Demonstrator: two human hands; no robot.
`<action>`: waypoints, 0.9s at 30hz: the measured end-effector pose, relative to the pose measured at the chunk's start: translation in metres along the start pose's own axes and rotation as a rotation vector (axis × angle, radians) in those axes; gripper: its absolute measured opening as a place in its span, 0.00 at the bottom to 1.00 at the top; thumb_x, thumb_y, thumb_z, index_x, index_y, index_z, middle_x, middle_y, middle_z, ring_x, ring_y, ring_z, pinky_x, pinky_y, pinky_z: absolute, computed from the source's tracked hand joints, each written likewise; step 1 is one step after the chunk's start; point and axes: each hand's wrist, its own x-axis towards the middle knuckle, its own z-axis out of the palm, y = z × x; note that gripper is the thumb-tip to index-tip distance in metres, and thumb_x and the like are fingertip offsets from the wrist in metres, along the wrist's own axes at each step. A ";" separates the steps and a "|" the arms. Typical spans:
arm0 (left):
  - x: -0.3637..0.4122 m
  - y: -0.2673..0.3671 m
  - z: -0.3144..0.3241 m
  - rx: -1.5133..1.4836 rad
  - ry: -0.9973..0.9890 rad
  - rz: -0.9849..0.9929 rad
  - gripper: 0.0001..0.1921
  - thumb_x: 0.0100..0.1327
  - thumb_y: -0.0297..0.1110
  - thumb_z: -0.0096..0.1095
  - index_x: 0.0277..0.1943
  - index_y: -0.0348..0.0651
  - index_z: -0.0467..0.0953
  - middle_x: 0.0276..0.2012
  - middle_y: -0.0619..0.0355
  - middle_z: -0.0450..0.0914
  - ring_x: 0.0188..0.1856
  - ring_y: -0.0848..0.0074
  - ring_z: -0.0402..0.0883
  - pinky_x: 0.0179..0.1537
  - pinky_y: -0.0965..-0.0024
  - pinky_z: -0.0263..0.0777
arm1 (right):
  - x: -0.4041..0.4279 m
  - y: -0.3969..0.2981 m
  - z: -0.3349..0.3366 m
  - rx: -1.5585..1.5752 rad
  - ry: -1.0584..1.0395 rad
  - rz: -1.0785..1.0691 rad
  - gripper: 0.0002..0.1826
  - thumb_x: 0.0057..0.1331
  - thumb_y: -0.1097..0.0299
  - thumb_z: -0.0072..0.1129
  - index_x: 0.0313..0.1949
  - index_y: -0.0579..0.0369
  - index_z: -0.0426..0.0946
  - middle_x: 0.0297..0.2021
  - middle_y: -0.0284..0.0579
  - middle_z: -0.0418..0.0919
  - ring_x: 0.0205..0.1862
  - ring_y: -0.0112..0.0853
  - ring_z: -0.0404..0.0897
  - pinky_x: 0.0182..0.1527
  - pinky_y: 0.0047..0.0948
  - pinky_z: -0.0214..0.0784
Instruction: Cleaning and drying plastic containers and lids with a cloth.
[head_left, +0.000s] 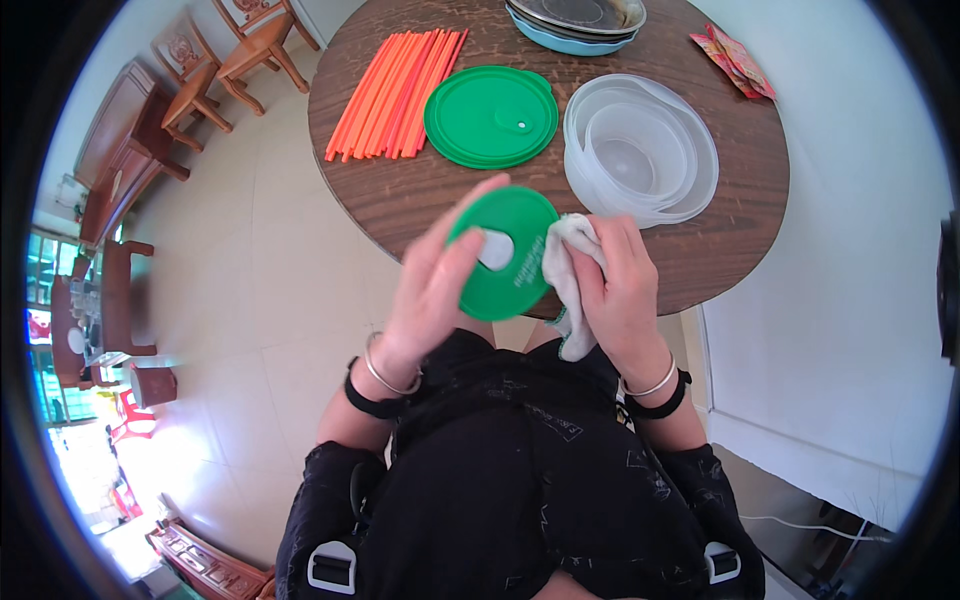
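My left hand grips a small round green plastic lid with a white vent flap, its thumb on the flap's edge. In my right hand is a bunched white cloth that meets the lid's right edge; part of the cloth hangs down. A larger green lid lies on the round wooden table beyond my hands. To its right stand clear plastic bowls, nested one inside another. Orange-red sticks or straws lie side by side left of the large lid.
Stacked pans with a light-blue dish stand at the far side of the wooden table. Red packets lie near its right edge, close to a white wall. Wooden chairs stand on the tiled floor at the upper left.
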 end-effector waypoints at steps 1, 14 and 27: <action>0.005 0.003 -0.010 0.140 0.046 0.032 0.22 0.73 0.33 0.45 0.65 0.30 0.65 0.56 0.51 0.76 0.58 0.72 0.73 0.61 0.69 0.63 | -0.004 0.004 -0.001 0.016 -0.009 0.020 0.15 0.60 0.78 0.58 0.48 0.58 0.73 0.38 0.48 0.73 0.34 0.47 0.78 0.33 0.38 0.70; 0.135 -0.009 -0.042 1.575 -0.227 0.610 0.21 0.68 0.38 0.56 0.58 0.34 0.68 0.44 0.49 0.77 0.46 0.59 0.77 0.45 0.64 0.73 | -0.019 0.019 -0.006 0.131 0.016 0.131 0.11 0.61 0.77 0.59 0.44 0.61 0.76 0.33 0.47 0.75 0.31 0.41 0.78 0.34 0.33 0.70; 0.137 0.001 -0.003 1.004 -0.086 0.585 0.12 0.62 0.36 0.65 0.39 0.35 0.79 0.33 0.51 0.79 0.39 0.59 0.78 0.41 0.59 0.73 | -0.025 0.025 -0.006 0.205 0.045 0.140 0.11 0.60 0.75 0.62 0.43 0.61 0.76 0.32 0.48 0.75 0.31 0.41 0.78 0.34 0.33 0.70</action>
